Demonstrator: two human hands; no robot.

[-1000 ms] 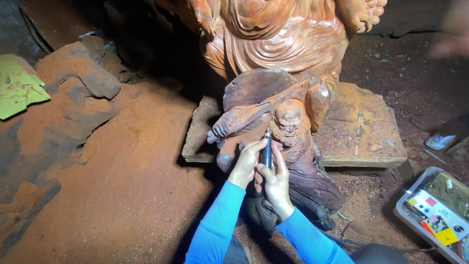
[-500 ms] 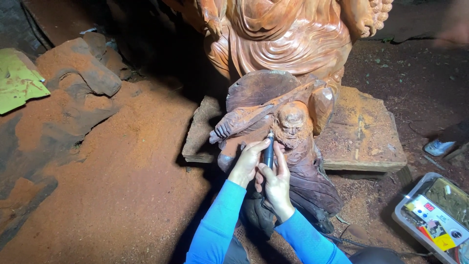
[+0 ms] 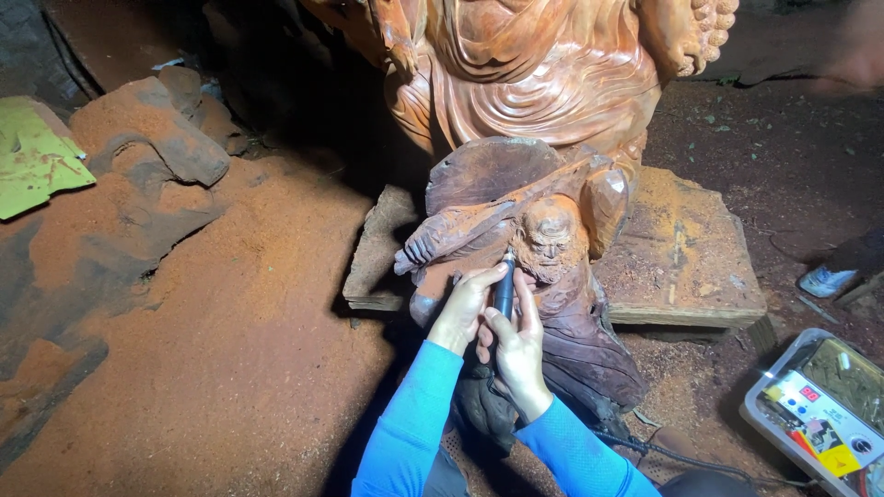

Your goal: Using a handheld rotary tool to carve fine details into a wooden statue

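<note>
A small dark wooden figure carving (image 3: 543,267) leans on a wooden block in front of a big reddish-brown carved statue (image 3: 543,74). My left hand (image 3: 467,308) and my right hand (image 3: 517,345) both wrap a slim dark rotary carving tool (image 3: 504,287). Its tip touches the small figure just beside the carved bearded face. Both arms wear blue sleeves. A black cable (image 3: 663,453) runs off to the right from under my right arm.
Red sawdust covers the floor on the left (image 3: 230,368). A flat wooden block (image 3: 686,253) supports the statue. A grey control box with a small display (image 3: 815,414) sits at the lower right. Dust-covered wood lumps (image 3: 152,152) and a green sheet (image 3: 32,166) lie at the left.
The view has shifted slightly; both hands stay on the tool against the small carving, with only a small movement of the tip.
</note>
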